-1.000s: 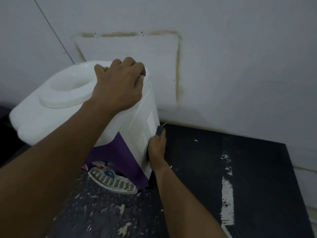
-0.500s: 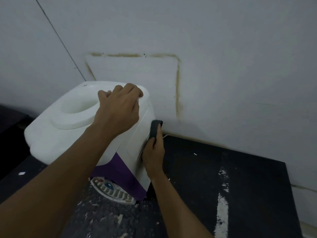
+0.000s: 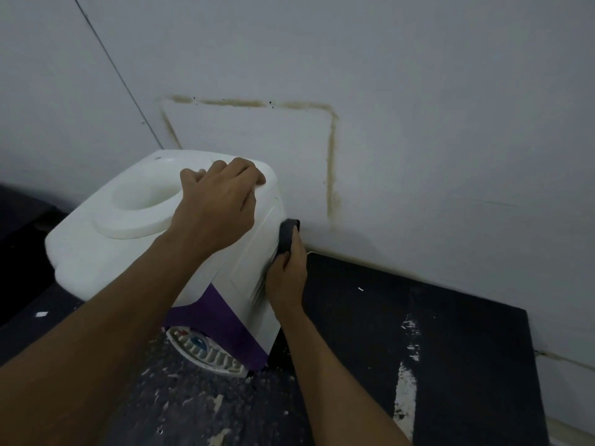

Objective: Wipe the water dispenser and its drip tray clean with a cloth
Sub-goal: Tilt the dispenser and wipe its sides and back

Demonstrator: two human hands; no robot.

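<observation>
A white and purple water dispenser stands on a dark counter, with its round bottle seat on top. My left hand grips the top right edge of the dispenser, fingers curled over the rim. My right hand holds a dark grey cloth pressed against the upper part of the dispenser's white right side panel. The white drip tray with its slotted grille sticks out at the dispenser's base, partly hidden behind my left forearm.
The black counter is flecked with white paint and debris and ends at a right edge. A white wall with a brown stained rectangular outline rises close behind the dispenser. A dark gap lies at the far left.
My right hand has slid the cloth up the side panel from near the vent slots to the upper part. My left hand has kept its grip on the top. The view has tilted upward.
</observation>
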